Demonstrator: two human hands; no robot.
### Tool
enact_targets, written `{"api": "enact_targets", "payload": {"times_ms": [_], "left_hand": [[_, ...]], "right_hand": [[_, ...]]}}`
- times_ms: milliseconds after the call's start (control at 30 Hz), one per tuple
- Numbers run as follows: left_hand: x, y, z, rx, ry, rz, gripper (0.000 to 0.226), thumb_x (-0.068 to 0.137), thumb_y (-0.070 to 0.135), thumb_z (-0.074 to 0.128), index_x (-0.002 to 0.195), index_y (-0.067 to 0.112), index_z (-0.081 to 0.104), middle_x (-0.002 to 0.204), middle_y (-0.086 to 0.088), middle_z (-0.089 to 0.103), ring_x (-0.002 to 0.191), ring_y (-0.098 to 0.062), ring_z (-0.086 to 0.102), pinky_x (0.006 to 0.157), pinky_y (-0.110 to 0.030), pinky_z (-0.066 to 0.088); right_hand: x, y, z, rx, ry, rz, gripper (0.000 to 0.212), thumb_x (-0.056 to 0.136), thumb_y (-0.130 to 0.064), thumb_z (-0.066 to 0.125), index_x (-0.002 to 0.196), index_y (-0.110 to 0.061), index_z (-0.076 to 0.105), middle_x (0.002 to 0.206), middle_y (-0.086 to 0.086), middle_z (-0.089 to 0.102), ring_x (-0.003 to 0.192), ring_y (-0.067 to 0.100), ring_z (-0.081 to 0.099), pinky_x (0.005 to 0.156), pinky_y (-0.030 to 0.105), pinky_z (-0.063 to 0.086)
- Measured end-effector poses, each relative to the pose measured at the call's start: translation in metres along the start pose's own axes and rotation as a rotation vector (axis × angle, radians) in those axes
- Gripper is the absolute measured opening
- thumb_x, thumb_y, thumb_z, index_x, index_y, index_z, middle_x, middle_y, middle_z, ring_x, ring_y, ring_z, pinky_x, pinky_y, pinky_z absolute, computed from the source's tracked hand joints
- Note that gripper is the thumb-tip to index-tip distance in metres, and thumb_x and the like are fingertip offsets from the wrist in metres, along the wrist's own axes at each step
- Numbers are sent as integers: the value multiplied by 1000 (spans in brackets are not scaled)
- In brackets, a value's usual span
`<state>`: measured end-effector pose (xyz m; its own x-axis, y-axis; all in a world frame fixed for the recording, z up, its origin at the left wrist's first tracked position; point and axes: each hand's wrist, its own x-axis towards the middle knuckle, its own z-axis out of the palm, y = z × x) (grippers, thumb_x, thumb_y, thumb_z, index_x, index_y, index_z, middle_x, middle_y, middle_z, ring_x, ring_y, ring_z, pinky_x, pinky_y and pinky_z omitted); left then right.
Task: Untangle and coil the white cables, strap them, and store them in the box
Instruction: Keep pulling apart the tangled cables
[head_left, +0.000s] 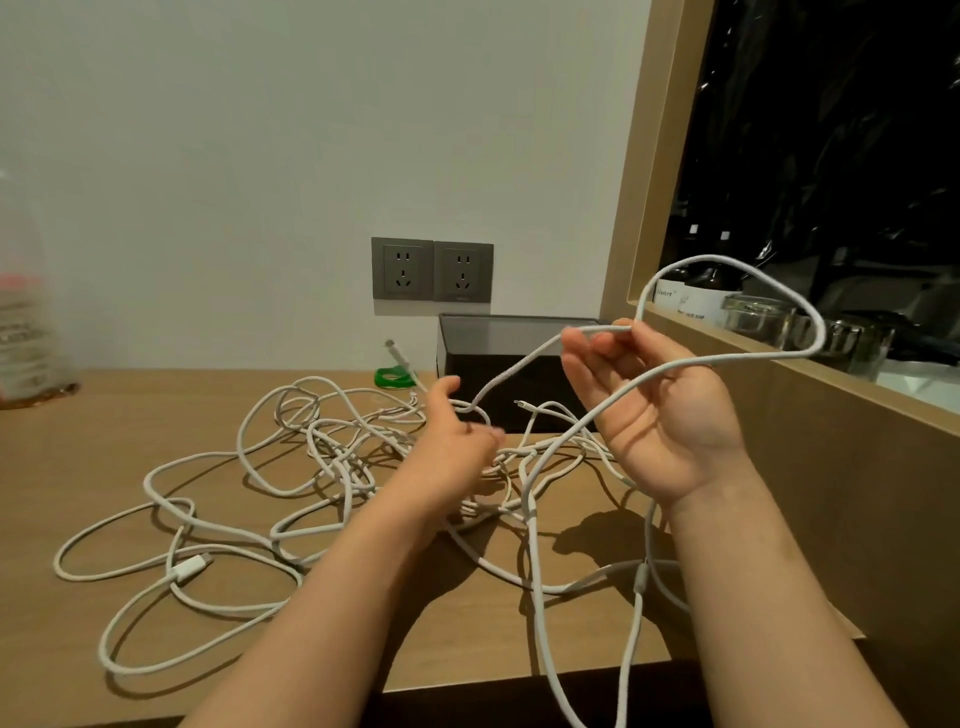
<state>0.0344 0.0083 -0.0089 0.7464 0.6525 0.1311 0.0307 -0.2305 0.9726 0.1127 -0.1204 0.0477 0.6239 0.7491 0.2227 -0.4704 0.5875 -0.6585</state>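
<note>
While the white cables (322, 452) lie in a loose tangle across the surface (104, 426), the right hand (660, 410) is raised at 3 o'clock of the pile, palm toward the camera. It pinches one strand between thumb and fingertips, and a loop of that strand arcs out toward 2 o'clock. The left hand (457, 441) sits low in the tangle, fingers curled round a strand. The black box (498, 374) stands at 12 o'clock of the pile, against the wall (260, 156). A green strap (392, 376) lies at 9 o'clock of the box.
</note>
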Motion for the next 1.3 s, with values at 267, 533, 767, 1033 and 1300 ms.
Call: {"api": "enact_targets", "payload": {"times_ms": [267,533,767,1033,1300], "left_hand": [[-8,24,-25,-1337,69,-164,32,81,-3,35,102,5,59,98,-16,64,79,-21,67,69,-34,56],[-6,25,-17,-514,429,-67,18,95,3,38,104,18,39,88,-8,45,58,-11,44,47,-22,46],[-6,26,-38,-103,382,86,41,92,22,55,127,20,36,93,-5,51,63,-9,42,53,-22,37],[-14,14,-12,1142,-116,166,72,63,72,63,124,36,49,123,6,50,106,-12,52,80,-29,49],[-13,13,-12,690,-236,196,10,81,23,63,73,27,59,79,11,59,73,-4,56,62,-19,45]], "right_hand": [[9,-3,-19,-279,181,316,29,98,-20,36,72,-11,46,42,-4,37,25,4,28,26,12,21],[17,13,-27,-1380,554,-274,19,95,-25,45,86,-16,60,72,1,54,65,16,49,59,33,42],[13,-8,-31,-1355,501,-535,38,97,-49,30,92,-20,55,88,0,51,76,12,45,59,26,33],[4,-11,-9,-877,313,-438,23,98,-16,42,99,-23,64,85,-7,52,82,8,48,74,22,43],[-2,-20,-15,-1258,361,-367,20,95,-26,50,89,-14,65,60,-1,55,52,8,55,49,23,45]]}}
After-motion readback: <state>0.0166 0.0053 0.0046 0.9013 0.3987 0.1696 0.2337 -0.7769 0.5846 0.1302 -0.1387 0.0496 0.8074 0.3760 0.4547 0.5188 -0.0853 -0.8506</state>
